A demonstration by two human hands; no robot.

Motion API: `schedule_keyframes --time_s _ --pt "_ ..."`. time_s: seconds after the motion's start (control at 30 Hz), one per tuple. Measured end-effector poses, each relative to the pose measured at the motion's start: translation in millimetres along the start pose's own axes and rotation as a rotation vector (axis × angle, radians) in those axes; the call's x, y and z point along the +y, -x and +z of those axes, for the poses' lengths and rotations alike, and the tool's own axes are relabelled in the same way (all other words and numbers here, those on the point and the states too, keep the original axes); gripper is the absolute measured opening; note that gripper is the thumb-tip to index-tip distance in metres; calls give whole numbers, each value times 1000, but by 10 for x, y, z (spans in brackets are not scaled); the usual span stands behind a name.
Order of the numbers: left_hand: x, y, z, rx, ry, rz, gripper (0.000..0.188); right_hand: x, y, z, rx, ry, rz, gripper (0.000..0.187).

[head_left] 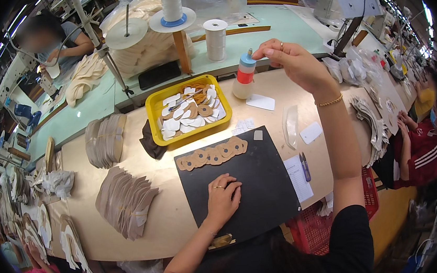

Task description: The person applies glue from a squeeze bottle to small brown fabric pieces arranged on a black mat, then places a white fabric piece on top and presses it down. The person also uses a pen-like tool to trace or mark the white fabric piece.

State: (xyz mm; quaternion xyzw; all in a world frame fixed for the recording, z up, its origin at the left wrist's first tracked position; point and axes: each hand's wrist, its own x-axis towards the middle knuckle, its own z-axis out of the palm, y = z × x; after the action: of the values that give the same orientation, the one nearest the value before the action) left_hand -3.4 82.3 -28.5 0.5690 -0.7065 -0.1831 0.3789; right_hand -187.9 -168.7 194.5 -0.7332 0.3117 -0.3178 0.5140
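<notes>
My left hand (223, 199) rests on the black board (250, 196), fingers loosely bent, with nothing visible in it. Just beyond it, tan cut pieces with dark round spots (212, 154) lie overlapped in a row along the board's far edge. My right hand (291, 65) is raised past the board, its fingers closed at the blue cap of a squeeze bottle (245, 81). That bottle has a red band and a pale lower part, and it stands slightly tilted. Left of it, a yellow tray (155, 122) holds white and tan pieces, with a thin pointed tool on top.
Stacked grey-brown pieces (125, 203) lie left of the board, with another bundle (104, 142) behind. Thread snips (304, 167) lie on paper at the right. Thread spools (216, 41) stand at the back. A red basket (311, 230) sits below the table edge; co-workers sit around.
</notes>
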Motion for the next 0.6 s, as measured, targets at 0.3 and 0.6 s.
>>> schedule_keyframes --time_s 0.3,0.6 --pt "12 -18 -2 8 -16 23 12 -29 558 399 -48 -235 -98 22" --pt "8 63 20 -4 -30 19 12 1065 1629 737 119 693 163 24"
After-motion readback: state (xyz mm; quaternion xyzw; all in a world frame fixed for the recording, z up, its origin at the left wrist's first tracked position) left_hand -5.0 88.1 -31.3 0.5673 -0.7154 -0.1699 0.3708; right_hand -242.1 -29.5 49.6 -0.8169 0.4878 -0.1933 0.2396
